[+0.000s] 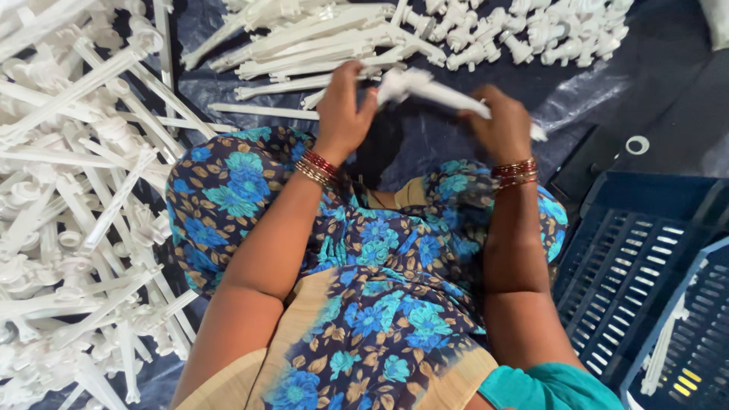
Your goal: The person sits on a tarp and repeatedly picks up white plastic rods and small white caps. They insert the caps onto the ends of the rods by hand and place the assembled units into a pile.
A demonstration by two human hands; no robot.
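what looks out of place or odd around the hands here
One small white ring lies alone on the dark sheet beside the blue crates, apart from the white plastic parts heaped elsewhere. Both hands, left hand and right hand, grip one long white piece; nothing looks broken.

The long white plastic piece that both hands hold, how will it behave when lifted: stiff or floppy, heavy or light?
The white plastic piece probably stays stiff: it spans straight between the left hand and the right hand without sagging. It looks light, being thin like the similar rods in the pile. Its knobby end may keep it from rolling far.
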